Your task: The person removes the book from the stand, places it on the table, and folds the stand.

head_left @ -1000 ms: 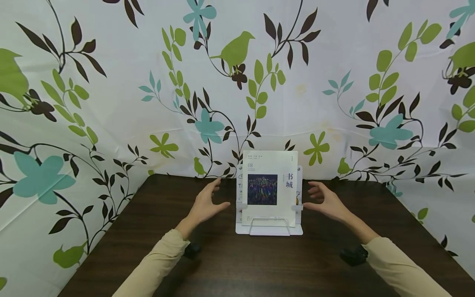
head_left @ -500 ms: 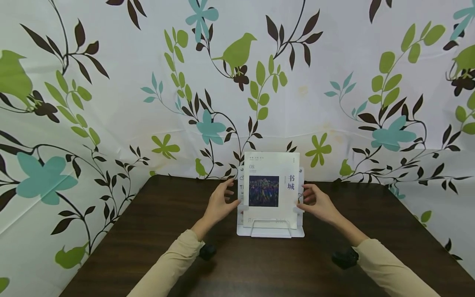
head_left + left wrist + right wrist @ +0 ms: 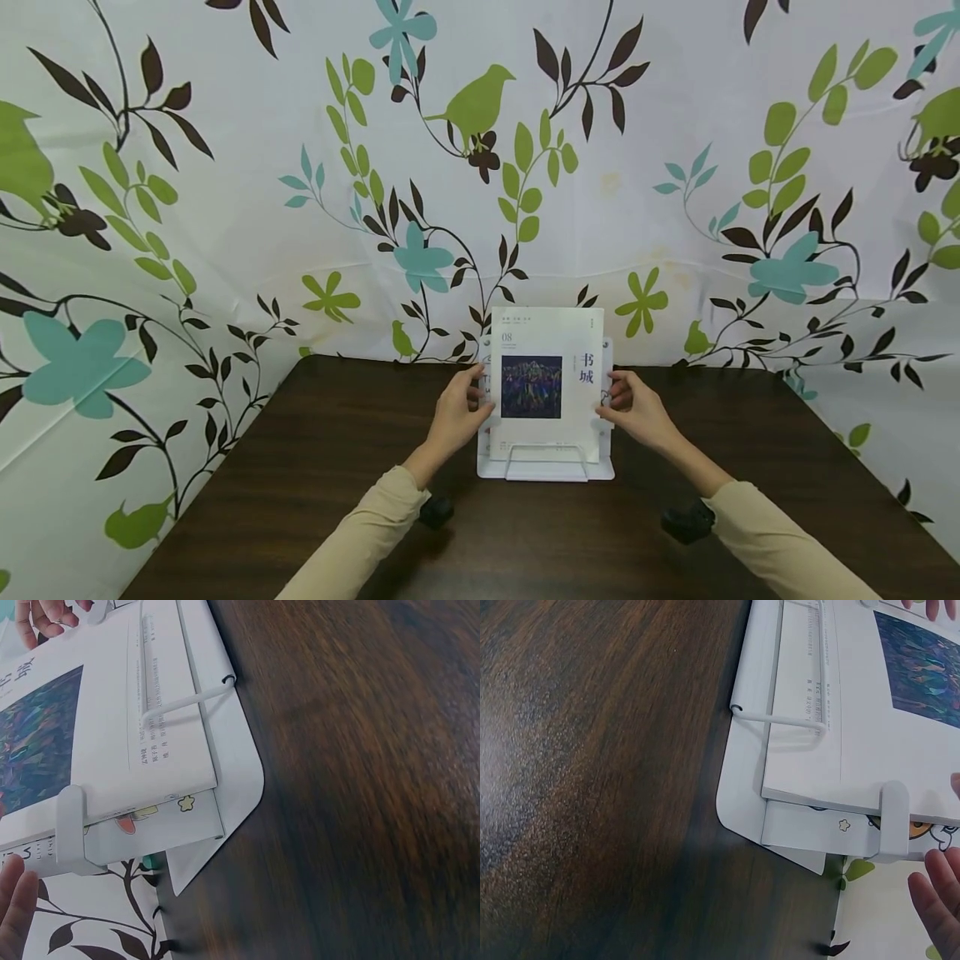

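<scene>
A white magazine (image 3: 551, 433) with a dark picture and Chinese characters stands propped on a white book stand (image 3: 487, 471). Behind it, a printed sheet or book (image 3: 161, 829) with small cartoon drawings shows at the edges. White side clips (image 3: 70, 829) and a wire bar (image 3: 784, 720) hold the pages in front. My left hand (image 3: 455, 408) is at the stand's left edge, thumb over the front, fingers beside the edge. At the right edge my right hand (image 3: 641, 412) mirrors it, thumb tip over the magazine. Whether either hand presses firmly is unclear.
The stand sits on a dark wood table (image 3: 525, 542), near its far edge. Directly behind hangs a white cloth (image 3: 585, 208) printed with leaves, flowers and birds. Black wrist devices (image 3: 688, 521) are under both forearms.
Both hands have moved inward from beside the stand to its edges, the left one travelling farther. Their thumbs now lie over the front. The stand and magazine stay in place.
</scene>
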{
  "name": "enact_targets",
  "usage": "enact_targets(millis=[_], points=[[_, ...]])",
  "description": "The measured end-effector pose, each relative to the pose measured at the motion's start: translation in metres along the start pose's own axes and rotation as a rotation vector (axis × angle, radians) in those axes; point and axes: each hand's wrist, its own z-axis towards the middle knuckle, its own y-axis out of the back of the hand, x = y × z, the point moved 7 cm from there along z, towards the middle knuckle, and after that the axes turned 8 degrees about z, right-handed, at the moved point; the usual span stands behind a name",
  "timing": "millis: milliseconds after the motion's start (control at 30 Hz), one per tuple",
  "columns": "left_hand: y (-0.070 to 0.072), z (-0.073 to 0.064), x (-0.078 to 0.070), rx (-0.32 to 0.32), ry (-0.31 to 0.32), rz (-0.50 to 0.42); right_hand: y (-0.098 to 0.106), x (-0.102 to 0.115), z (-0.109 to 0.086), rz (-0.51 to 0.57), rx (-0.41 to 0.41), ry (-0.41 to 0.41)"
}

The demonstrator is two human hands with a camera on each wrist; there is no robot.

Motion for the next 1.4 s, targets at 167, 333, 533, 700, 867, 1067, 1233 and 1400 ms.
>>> enact_targets(millis=[167,333,533,700,867,1067,1233,1400], points=[[-0.003,0.0,0.001,-0.002,0.011,-0.005,-0.002,-0.001,0.0,0.005,-0.002,-0.005],[-0.005,0.0,0.0,-0.014,0.018,-0.018,-0.005,0.001,0.0,0.022,-0.005,0.012],[-0.009,-0.002,0.001,-0.025,0.058,-0.048,-0.007,0.002,0.001,0.041,-0.029,0.013],[-0.01,-0.003,0.001,-0.051,0.076,-0.059,-0.009,0.003,0.0,0.046,-0.066,-0.004],[-0.012,-0.003,0.002,-0.075,0.099,-0.088,-0.01,0.004,-0.001,0.04,-0.108,-0.025],[-0.015,-0.003,0.004,-0.1,0.145,-0.108,-0.009,0.002,-0.001,0.046,-0.143,-0.063],[-0.016,-0.002,0.005,-0.114,0.162,-0.1,-0.008,-0.002,0.002,0.055,-0.149,-0.1],[-0.017,0.0,0.006,-0.119,0.144,-0.083,-0.009,-0.003,0.006,0.051,-0.127,-0.122]])
